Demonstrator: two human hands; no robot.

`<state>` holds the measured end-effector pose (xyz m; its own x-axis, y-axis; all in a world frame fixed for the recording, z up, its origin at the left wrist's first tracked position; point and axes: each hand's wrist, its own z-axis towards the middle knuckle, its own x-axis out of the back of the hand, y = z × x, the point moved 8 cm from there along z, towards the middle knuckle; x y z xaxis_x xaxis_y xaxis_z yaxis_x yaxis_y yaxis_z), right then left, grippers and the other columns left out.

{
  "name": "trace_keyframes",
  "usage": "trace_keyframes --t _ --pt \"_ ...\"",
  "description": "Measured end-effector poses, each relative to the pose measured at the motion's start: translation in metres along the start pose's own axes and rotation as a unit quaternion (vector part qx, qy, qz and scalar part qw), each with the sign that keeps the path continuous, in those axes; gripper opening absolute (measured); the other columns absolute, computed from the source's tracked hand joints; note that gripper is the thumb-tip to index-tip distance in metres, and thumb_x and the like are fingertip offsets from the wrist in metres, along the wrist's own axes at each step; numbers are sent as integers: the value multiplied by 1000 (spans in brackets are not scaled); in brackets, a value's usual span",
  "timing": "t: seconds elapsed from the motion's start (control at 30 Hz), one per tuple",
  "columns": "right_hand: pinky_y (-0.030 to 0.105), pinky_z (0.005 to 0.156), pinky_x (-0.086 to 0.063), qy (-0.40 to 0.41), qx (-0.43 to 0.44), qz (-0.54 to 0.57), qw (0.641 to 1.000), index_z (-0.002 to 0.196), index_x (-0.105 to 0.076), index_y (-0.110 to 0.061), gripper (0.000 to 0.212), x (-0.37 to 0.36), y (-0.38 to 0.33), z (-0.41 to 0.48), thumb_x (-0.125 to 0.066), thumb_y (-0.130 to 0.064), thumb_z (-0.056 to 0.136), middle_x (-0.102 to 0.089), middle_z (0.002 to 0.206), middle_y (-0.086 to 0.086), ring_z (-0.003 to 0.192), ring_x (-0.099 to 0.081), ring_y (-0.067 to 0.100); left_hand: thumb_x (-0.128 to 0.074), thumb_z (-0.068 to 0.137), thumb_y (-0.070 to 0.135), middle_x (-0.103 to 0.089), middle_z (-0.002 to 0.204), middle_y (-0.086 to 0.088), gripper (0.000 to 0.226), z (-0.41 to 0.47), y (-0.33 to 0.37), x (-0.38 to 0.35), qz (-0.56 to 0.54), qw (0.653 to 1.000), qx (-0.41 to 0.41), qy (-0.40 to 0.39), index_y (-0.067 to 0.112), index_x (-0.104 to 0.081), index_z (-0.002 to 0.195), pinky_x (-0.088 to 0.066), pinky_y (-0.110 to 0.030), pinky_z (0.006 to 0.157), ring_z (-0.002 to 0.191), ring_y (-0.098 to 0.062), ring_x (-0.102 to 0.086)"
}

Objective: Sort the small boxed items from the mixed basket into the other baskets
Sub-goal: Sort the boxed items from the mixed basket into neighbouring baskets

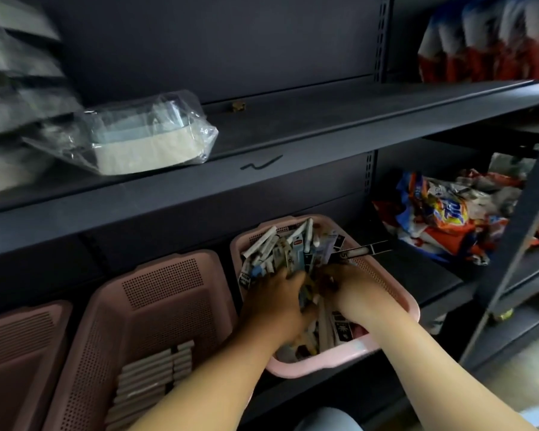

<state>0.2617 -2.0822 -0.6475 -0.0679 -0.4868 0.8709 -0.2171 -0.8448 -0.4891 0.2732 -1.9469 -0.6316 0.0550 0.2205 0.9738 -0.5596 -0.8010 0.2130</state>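
Both grips are down inside the mixed basket [397, 295], which sits on the lower shelf. My left grip [274, 293] is on the near-left part of the heap of small boxed items [280, 250], and my right grip [352, 284] is just beside it, toward the basket's right wall. The fingertips of both are buried among the boxes, so I cannot tell whether either is clamped on a box or only raking through. The heap stands jumbled, many boxes on end, and one long dark box [361, 251] pokes out over the basket's far-right rim. Directly left of the mixed basket is a second pink basket [156, 290] with neat rows of white boxes [156, 377] at its near end. Further left, a third basket [19, 337] is only partly in view. Assessment: the step in hand is selection, with sorting well short of done. The next move calls for isolating boxes of one kind, securing them, lifting clear of the rim and carrying them left to the matching basket
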Motion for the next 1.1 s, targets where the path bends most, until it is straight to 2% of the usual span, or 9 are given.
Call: trace_keyframes --t 0.1,0.27,0.37,0.47,0.6,0.73,0.93,1.0,1.1 --pt "7 67 -38 61 33 78 995 111 -72 -22 19 14 7 -9 -62 -25 96 -69 104 -6 91 -58 9 -60 94 54 -55 119 5 27 -2 -4 1 -30 999 1 12 35 -50 110 -46 -35 81 108 -22 -57" --pt "16 90 -43 -20 73 39 996 116 -46 -49 29 -14 2 -12 -58 -30 97 -54 115 -17 106 -54 5 -59 96 46 -50 145 5 52 -3 -9 -3 -68 998 13 -10 45 -43 145 -49 -39 104 129 -24 -53" --pt "22 93 -46 -12 18 61 998 122 -54 -31 20 -21 17 -9 -51 -27 103 -62 123 -2 111 -60 14 -52 99 40 -51 148 5 52 -4 -9 -1 -83 996 14 -1 47 -42 149 -48 -38 107 131 -24 -53" --pt "17 80 -43 39 26 52 998 115 -69 -26 20 6 -4 -3 -59 -28 97 -70 111 -1 102 -64 16 -49 101 34 -55 143 7 46 -4 -9 1 -99 995 13 11 46 -50 145 -49 -35 104 127 -21 -56" --pt "21 76 -40 16 -28 61 998 128 -61 -29 32 7 16 -3 -56 -43 99 -64 123 -3 94 -55 10 -58 98 42 -62 124 7 27 -5 -4 3 -73 997 -3 17 34 -63 123 -54 -34 90 109 -19 -62" --pt "25 71 -47 60 -56 71 994 99 -54 -28 7 20 22 -5 -55 -35 101 -55 82 -11 77 -58 11 -62 96 39 -64 109 10 12 -4 -8 2 -90 995 13 28 33 -56 106 -57 -35 83 94 -15 -62" --pt "27 63 -49 116 -46 204 971 93 -55 -36 14 34 23 -13 -67 -29 94 -62 88 -10 77 -61 8 -60 99 30 -67 84 6 20 -6 -19 2 -208 975 58 48 46 -55 111 -54 -30 50 58 -8 -65" --pt "24 61 -44 123 -31 239 963 95 -52 -38 20 39 21 -14 -68 -25 93 -61 92 -14 80 -60 4 -62 99 26 -70 90 9 22 -5 -24 6 -253 963 63 68 45 -59 111 -53 -27 50 54 -5 -62" --pt "22 62 -43 123 -45 281 951 116 -56 -32 27 41 25 -13 -67 -21 94 -63 99 -12 82 -60 5 -65 99 22 -68 97 17 24 -3 -31 12 -299 947 72 93 46 -63 104 -57 -30 69 60 1 -59"
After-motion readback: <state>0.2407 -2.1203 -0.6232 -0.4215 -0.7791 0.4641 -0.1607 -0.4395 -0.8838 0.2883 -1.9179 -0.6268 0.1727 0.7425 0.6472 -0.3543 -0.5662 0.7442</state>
